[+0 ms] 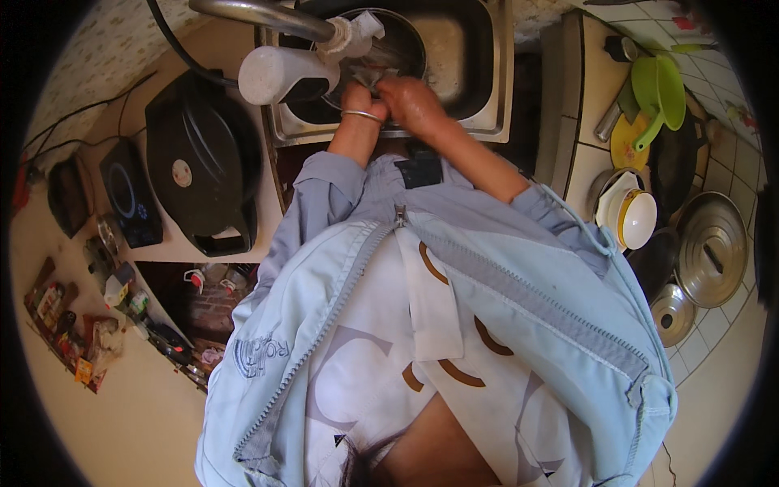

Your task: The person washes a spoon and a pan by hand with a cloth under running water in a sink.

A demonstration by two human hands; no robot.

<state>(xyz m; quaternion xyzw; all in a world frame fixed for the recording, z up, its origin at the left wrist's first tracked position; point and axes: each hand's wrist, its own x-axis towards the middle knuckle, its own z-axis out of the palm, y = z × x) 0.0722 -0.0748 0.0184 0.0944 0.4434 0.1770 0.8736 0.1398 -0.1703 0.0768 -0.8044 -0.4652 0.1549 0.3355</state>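
Both my hands are over a round metal basin (415, 45) in the left part of a stainless steel sink (504, 91). My left hand (360, 100), with a bangle at its wrist, grips a small, pale, thin item (372, 75). From the other side my right hand (409, 100) pinches the same item; its fingers are bent and close to the left ones. What the item is cannot be made out. Above the basin hangs a metal faucet (274, 17) with a white attachment (286, 76), which hides part of the basin.
Left of the sink lies a black electric griddle (201, 164), beside an induction cooker (131, 189). On the right counter are a green ladle (657, 91), a cleaver (618, 112), stacked bowls (637, 219) and a large metal lid (712, 249). Cables run along the left wall.
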